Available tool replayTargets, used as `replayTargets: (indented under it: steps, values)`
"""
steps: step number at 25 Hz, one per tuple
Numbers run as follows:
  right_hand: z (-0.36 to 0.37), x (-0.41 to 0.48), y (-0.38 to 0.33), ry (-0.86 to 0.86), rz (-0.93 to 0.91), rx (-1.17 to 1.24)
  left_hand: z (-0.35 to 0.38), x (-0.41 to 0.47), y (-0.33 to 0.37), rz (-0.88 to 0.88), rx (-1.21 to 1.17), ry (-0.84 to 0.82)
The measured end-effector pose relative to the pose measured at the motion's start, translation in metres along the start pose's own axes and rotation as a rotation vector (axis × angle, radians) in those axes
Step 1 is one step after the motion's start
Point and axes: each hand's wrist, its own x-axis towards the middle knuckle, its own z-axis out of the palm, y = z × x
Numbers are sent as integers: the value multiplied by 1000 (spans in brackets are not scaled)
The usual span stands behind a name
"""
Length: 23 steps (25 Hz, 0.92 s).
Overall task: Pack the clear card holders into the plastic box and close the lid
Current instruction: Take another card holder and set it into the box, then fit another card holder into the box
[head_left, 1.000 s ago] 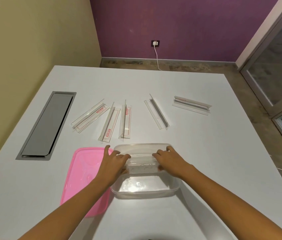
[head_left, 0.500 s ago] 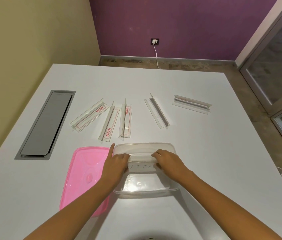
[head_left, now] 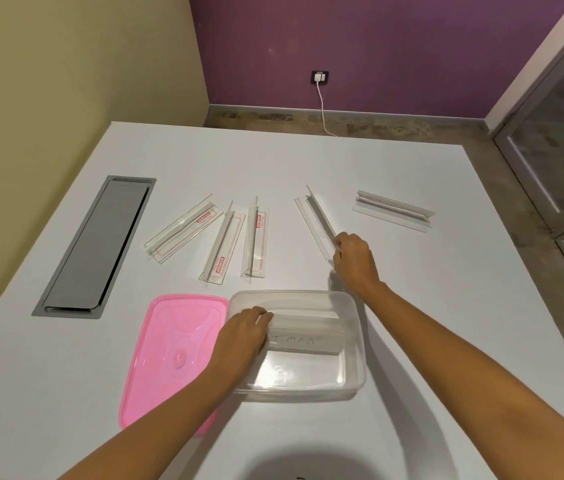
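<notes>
The tabletop [head_left: 412,306] is plain white, with a flat grey panel [head_left: 97,244] set into it near one side. The lid [head_left: 169,358] lying on it is bright pink with faint raised lines. The plastic box [head_left: 353,375] is clear and colourless, and the card holder in the box [head_left: 308,332] shows dark handwritten letters. Three card holders [head_left: 256,237] carry red outline borders and small red labels with white lettering; two others [head_left: 393,211] look plain clear. Behind, one wall [head_left: 66,81] is yellowish beige, the other wall [head_left: 377,46] deep purple, with a white cable [head_left: 323,109] hanging from its dark socket.
</notes>
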Motion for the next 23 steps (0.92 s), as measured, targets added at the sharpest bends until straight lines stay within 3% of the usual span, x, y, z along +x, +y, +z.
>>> replayTargets:
  steps: [8,15,18,23]
  values:
    - [27,44,19,-111,213,-57,0,7,-2,-19,-35,-19]
    - [32,56,35,-43,274,-65,10,7,-6,7,-39,68]
    - [25,54,42,25,377,79,12,8,-6,6,-35,81]
    - [7,30,39,-7,512,423,8,7,-5,-5,-124,34]
